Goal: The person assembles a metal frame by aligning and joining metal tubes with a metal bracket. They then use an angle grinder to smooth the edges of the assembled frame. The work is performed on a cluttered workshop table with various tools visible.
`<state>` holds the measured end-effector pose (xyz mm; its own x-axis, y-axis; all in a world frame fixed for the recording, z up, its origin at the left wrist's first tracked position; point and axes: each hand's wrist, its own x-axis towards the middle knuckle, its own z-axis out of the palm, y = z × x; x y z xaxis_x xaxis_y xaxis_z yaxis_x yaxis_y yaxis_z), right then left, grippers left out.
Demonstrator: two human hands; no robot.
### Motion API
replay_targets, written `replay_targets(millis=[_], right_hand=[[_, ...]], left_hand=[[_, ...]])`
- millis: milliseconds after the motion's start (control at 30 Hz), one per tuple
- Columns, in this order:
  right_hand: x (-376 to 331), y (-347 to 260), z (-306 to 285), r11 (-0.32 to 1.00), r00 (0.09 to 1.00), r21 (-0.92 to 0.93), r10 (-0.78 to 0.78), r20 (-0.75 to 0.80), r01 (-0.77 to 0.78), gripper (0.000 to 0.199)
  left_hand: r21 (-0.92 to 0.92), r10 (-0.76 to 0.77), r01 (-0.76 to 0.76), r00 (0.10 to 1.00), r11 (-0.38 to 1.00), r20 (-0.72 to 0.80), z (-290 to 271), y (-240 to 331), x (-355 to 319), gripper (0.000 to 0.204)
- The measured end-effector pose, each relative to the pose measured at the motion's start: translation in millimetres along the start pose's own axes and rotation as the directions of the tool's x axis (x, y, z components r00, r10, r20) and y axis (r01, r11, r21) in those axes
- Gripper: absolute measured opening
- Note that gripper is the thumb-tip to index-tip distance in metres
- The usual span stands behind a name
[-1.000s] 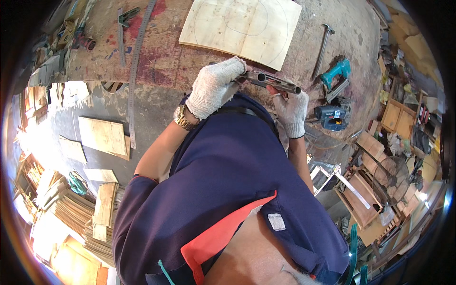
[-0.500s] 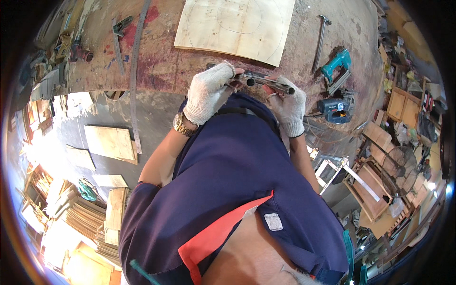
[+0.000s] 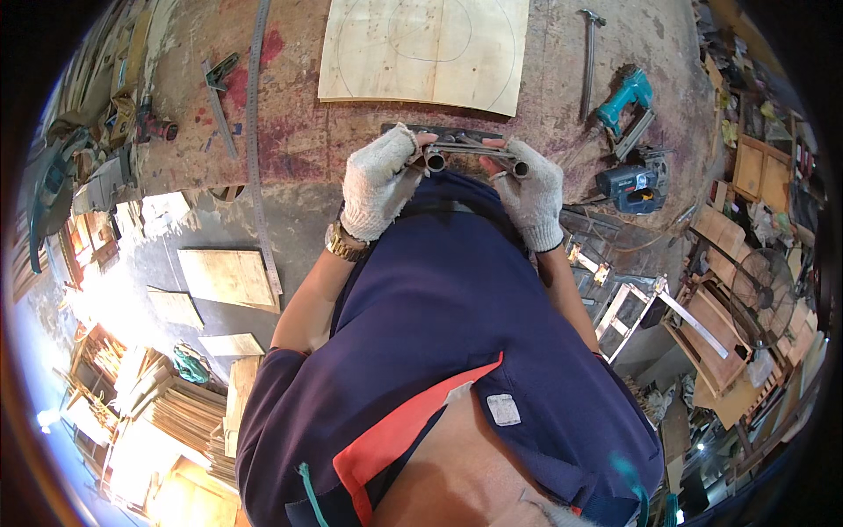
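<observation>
My left hand [image 3: 379, 186], in a white knit glove with bare fingertips, is closed on the left end of a metal tool with two round tube-like ends [image 3: 465, 149]. My right hand [image 3: 534, 195], gloved the same way, grips the tool's other end. Thin bars run between the two ends; the tool's exact kind is unclear. It is held level at the bench's near edge, close to my waist. Just beyond it lies a pale plywood sheet [image 3: 421, 66] with two pencilled circles, one inside the other.
On the worn bench [image 3: 299, 132], a long steel ruler [image 3: 255, 105] and a sliding bevel [image 3: 219, 105] lie left. To the right are a hammer [image 3: 590, 66], a teal nail gun [image 3: 625, 101] and a dark jigsaw [image 3: 634, 186]. Wood boards [image 3: 226, 277] lie on the floor.
The tool has turned in my hands: its two round ends now face me, more level and farther apart. The head view has shifted slightly.
</observation>
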<state>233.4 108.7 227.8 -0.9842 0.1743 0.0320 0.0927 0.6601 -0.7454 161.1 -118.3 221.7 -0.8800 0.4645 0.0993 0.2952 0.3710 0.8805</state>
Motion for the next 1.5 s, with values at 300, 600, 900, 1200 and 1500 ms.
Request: replay_targets(millis=[300, 600, 900, 1200, 1500], right_hand=[[-0.3, 2.5, 0.4, 1.000, 1.000, -0.003, -0.015, -0.006, 0.015, 0.022], [-4.7, 4.7, 5.6, 1.000, 0.999, -0.010, 0.022, -0.027, -0.022, 0.026], [-5.8, 5.0, 7.2, 0.997, 0.998, 0.046, 0.061, -0.036, -0.059, 0.035], [-8.8, 11.0, 12.2, 0.999, 0.995, 0.030, 0.043, -0.090, -0.041, 0.029], [-8.4, 3.8, 7.6, 0.996, 0.994, -0.039, 0.082, -0.070, -0.085, 0.029]], left_hand=[[-0.029, 0.061, -0.063, 0.996, 0.998, -0.060, 2.8, 0.4, 1.8, 0.026], [0.010, 0.089, -0.088, 0.994, 0.996, -0.058, 0.5, 1.8, 5.1, 0.029], [0.008, 0.125, -0.125, 0.991, 0.992, -0.052, -0.2, 1.5, 5.5, 0.035], [0.060, 0.175, -0.171, 0.982, 0.984, -0.075, 7.6, -4.2, 3.1, 0.035], [0.069, 0.168, -0.163, 0.983, 0.984, -0.071, 6.2, -2.2, 3.5, 0.034]])
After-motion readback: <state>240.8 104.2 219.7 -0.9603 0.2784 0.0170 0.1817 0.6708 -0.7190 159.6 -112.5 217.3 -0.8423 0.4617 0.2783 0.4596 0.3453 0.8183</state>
